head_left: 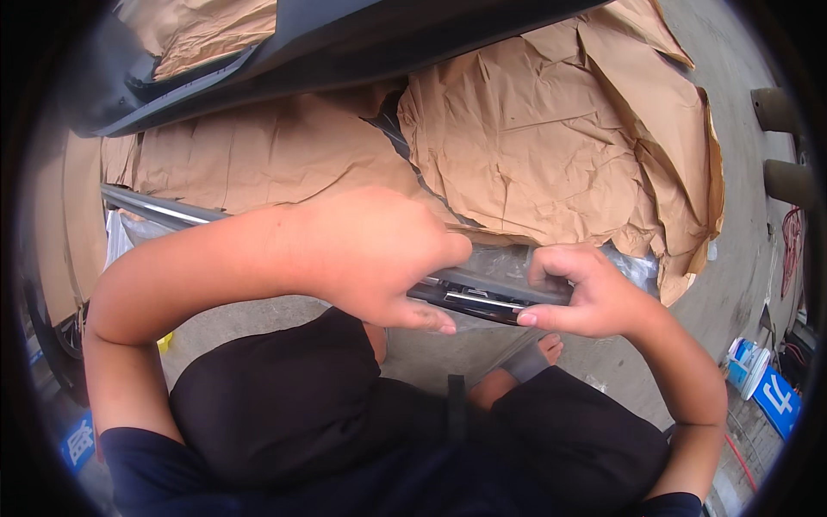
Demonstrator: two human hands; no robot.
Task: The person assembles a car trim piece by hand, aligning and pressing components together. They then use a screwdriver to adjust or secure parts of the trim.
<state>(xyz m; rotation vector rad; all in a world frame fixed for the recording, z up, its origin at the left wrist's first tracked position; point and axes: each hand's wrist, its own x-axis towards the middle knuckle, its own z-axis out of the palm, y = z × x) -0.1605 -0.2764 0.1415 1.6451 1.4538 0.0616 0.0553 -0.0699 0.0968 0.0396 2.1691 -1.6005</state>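
A long, narrow trim strip (482, 297), dark grey with black and shiny parts, lies across in front of me. My left hand (388, 254) grips it from above, thumb along the near side and fingers over the far side. At its right end my right hand (581, 289) pinches it, thumb on the near edge and curled fingers on the far edge. The strip's open channel shows between the hands. My left hand and forearm hide its middle, and a grey length comes out again at the left.
Crumpled brown paper (543, 138) covers the floor ahead, with clear plastic film (633, 267) under its near edge. A large dark bumper-like panel (345, 65) rests on the paper. Thick tubes (780, 110), a white tub (747, 366) and a blue sign (780, 401) stand at the right.
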